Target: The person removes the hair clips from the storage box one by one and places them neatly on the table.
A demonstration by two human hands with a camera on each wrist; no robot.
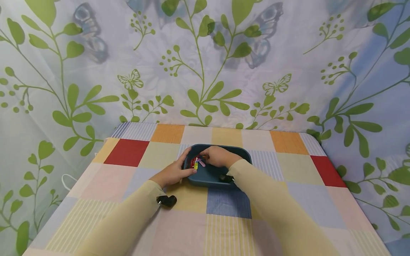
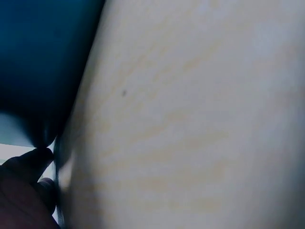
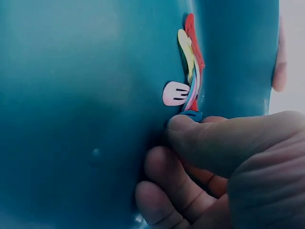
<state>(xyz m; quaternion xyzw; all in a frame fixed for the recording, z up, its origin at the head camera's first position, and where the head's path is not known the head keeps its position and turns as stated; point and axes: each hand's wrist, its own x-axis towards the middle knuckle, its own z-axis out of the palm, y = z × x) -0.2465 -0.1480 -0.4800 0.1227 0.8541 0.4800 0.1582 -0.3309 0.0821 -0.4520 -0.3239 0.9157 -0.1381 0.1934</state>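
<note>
Left grip (image 1: 173, 173) against tray (image 1: 209, 175), right grip (image 1: 221, 156) by clips (image 1: 196, 163)

Tray (image 1: 209, 175): dark blue
Hair clips (image 3: 187, 53): red, yellow, pink, blue
Tablecloth (image 1: 179, 227): multicoloured patchwork, partly striped
Curtain (image 1: 147, 58): pale, green leaves
Sleeves (image 1: 134, 213): plain beige

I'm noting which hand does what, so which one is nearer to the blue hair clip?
The right. The right hand has its thumb and fingers at the blue hair clip; the left hand is farther away, against the tray's left edge.
</note>
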